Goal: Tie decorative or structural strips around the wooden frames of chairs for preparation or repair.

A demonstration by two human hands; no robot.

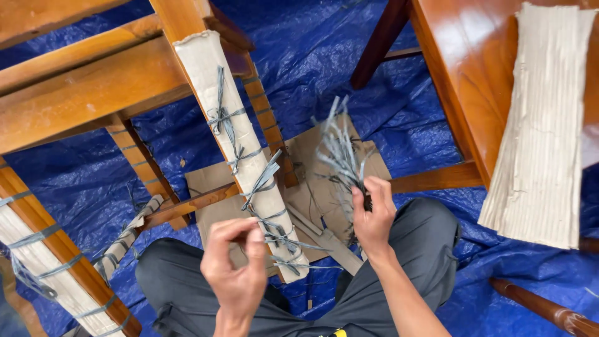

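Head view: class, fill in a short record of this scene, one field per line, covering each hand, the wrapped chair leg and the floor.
Left hand: left hand raised, fingers pinched together near the grey ties; whether it holds a strand cannot be told
Right hand: right hand grips a bundle of grey strips
Chair leg: wooden leg wrapped in corrugated cardboard, bound with knotted grey ties
Floor: blue tarpaulin with a flat cardboard sheet
Right side: ribbed cardboard piece lying on polished wood
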